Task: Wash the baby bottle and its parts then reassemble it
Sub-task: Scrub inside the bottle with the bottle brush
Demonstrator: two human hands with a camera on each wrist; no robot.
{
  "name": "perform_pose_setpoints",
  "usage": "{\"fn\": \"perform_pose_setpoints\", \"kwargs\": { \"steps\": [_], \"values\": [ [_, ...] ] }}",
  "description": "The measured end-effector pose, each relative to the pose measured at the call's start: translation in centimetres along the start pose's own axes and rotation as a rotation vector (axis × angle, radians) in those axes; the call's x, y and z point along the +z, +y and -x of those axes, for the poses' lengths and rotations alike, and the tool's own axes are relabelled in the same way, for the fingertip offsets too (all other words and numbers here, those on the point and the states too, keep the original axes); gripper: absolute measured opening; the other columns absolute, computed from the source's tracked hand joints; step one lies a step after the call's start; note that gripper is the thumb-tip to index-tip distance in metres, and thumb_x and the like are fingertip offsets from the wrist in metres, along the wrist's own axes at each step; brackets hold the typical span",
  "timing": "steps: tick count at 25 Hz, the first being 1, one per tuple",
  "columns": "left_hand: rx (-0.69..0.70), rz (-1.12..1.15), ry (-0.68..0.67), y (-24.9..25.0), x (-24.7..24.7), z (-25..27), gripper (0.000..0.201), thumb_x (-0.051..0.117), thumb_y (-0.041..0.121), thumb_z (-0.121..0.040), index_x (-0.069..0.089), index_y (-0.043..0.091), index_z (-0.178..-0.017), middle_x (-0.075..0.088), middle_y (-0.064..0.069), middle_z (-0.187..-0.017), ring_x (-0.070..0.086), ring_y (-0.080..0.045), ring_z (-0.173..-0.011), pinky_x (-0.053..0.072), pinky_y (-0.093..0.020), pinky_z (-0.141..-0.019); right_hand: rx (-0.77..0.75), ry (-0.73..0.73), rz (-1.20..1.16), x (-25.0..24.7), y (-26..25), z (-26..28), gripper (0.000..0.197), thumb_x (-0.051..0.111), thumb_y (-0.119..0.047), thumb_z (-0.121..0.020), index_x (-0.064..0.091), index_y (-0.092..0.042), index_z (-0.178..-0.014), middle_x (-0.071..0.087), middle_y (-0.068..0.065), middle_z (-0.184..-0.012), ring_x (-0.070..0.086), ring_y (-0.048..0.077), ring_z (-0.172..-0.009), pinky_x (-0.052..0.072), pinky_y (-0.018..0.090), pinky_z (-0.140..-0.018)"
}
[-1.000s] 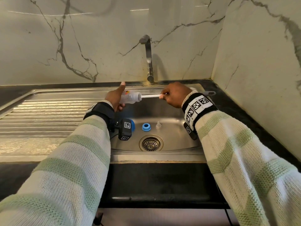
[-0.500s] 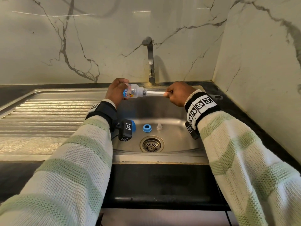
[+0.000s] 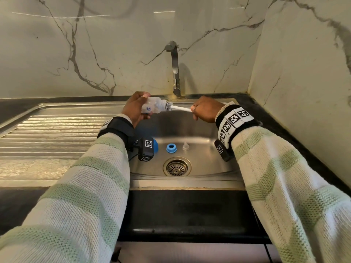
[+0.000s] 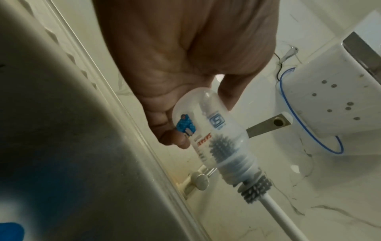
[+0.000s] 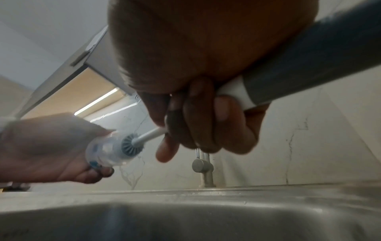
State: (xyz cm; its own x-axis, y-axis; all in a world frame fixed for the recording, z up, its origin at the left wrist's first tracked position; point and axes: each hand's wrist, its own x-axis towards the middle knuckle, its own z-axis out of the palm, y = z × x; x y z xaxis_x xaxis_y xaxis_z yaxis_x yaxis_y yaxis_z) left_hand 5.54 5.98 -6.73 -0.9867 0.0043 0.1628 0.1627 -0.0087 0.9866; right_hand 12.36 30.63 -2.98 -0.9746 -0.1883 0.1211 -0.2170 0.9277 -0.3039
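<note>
The left hand (image 3: 135, 109) grips the small clear plastic bottle (image 3: 153, 107) sideways over the steel sink (image 3: 199, 130), so the right hand (image 3: 204, 111), fingers wrapped around the white-handled grey bristle brush (image 3: 175, 107), can scrub inside.

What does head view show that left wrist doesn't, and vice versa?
Head only: the blue ring, the clear nipple and the drain on the sink floor, a blue part half hidden behind the left wrist, and the right hand gripping the brush handle.
Left wrist only: grey bristles well inside the bottle, and its printed markings.
Both: the left hand holding the bottle, the brush in its neck, the tap.
</note>
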Motion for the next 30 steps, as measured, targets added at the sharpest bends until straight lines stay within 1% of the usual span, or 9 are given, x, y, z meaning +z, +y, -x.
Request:
{"fn": "perform_pose_setpoints", "kwargs": {
  "steps": [3,7,11,13,15,18,22,24,30],
  "values": [
    [0.061,-0.039,0.06,0.1,0.0,-0.1,0.01,0.051,0.018,-0.097,0.06,0.022,-0.095,0.06,-0.006,-0.099,0.064,-0.026,-0.078,0.052,-0.03,-0.055,0.043,0.005,-0.009,0.3,0.0,-0.2,0.035,0.043,-0.02,-0.099,0.072,-0.002,-0.089,0.064,0.008,-0.079,0.058,0.024,-0.074,0.045,0.029,-0.069],
    [0.11,-0.096,0.199,0.8,0.2,0.4,0.015,0.048,0.028,-0.089,0.059,0.024,-0.097,0.058,-0.002,-0.098,0.06,-0.027,-0.089,0.05,-0.033,-0.067,-0.028,0.094,0.082,-0.6,0.0,0.1,0.027,0.051,-0.028,-0.097,0.072,-0.011,-0.093,0.068,0.008,-0.088,0.059,0.025,-0.08,0.04,0.027,-0.071],
    [-0.066,-0.017,0.287,0.4,-1.3,-0.8,0.031,0.051,0.036,-0.08,0.059,0.013,-0.1,0.061,-0.013,-0.104,0.064,-0.033,-0.09,0.055,-0.048,-0.082,0.013,0.199,0.156,-0.7,0.9,-0.1,0.026,0.056,-0.032,-0.095,0.073,-0.013,-0.093,0.067,0.007,-0.081,0.056,0.022,-0.07,0.037,0.026,-0.065],
    [-0.136,0.165,0.19,0.4,-0.4,-0.1,0.024,0.047,0.029,-0.096,0.056,0.008,-0.102,0.06,-0.017,-0.097,0.064,-0.029,-0.075,0.055,-0.044,-0.075,0.017,0.221,0.047,-0.3,1.0,-0.3,0.025,0.057,-0.033,-0.095,0.072,-0.014,-0.097,0.064,0.005,-0.081,0.056,0.022,-0.071,0.037,0.026,-0.066],
    [-0.235,0.266,0.119,0.1,0.4,0.6,0.033,0.042,0.038,-0.104,0.054,0.008,-0.113,0.061,-0.016,-0.096,0.061,-0.028,-0.076,0.054,-0.039,-0.071,-0.027,0.223,-0.066,0.3,0.7,-0.5,0.024,0.054,-0.032,-0.097,0.068,-0.012,-0.098,0.06,0.003,-0.08,0.053,0.02,-0.07,0.035,0.027,-0.065],
    [-0.328,0.25,0.107,-0.3,0.3,0.8,0.044,0.04,0.049,-0.102,0.053,0.01,-0.118,0.061,-0.016,-0.097,0.058,-0.026,-0.075,0.05,-0.032,-0.064,-0.092,0.182,-0.112,1.2,0.5,-0.5,0.024,0.051,-0.027,-0.099,0.067,-0.009,-0.1,0.056,0.001,-0.076,0.049,0.017,-0.064,0.034,0.027,-0.062],
    [-0.378,0.289,0.088,-0.1,0.0,0.7,0.031,0.037,0.04,-0.104,0.056,0.015,-0.109,0.058,-0.016,-0.095,0.053,-0.024,-0.069,0.042,-0.03,-0.06,-0.076,0.107,-0.219,1.3,0.5,0.0,0.023,0.049,-0.03,-0.101,0.066,-0.016,-0.105,0.055,0.0,-0.067,0.054,0.017,-0.053,0.049,0.03,-0.049],
    [-0.4,0.295,0.054,-0.1,0.1,0.7,0.032,0.038,0.039,-0.102,0.058,0.014,-0.105,0.058,-0.016,-0.096,0.05,-0.023,-0.066,0.04,-0.029,-0.059,-0.071,0.123,-0.222,1.3,0.4,0.0,0.028,0.048,-0.031,-0.101,0.067,-0.014,-0.113,0.054,-0.002,-0.067,0.054,0.017,-0.054,0.052,0.032,-0.051],
    [-0.405,0.217,0.02,-0.4,0.0,0.9,0.049,0.047,0.031,-0.093,0.05,0.001,-0.133,0.057,-0.018,-0.104,0.054,-0.022,-0.067,0.045,-0.028,-0.054,-0.095,0.15,-0.146,1.9,0.7,-1.2,0.032,0.05,-0.034,-0.101,0.07,-0.014,-0.116,0.059,-0.002,-0.079,0.053,0.013,-0.067,0.037,0.025,-0.063]
  ]
}}
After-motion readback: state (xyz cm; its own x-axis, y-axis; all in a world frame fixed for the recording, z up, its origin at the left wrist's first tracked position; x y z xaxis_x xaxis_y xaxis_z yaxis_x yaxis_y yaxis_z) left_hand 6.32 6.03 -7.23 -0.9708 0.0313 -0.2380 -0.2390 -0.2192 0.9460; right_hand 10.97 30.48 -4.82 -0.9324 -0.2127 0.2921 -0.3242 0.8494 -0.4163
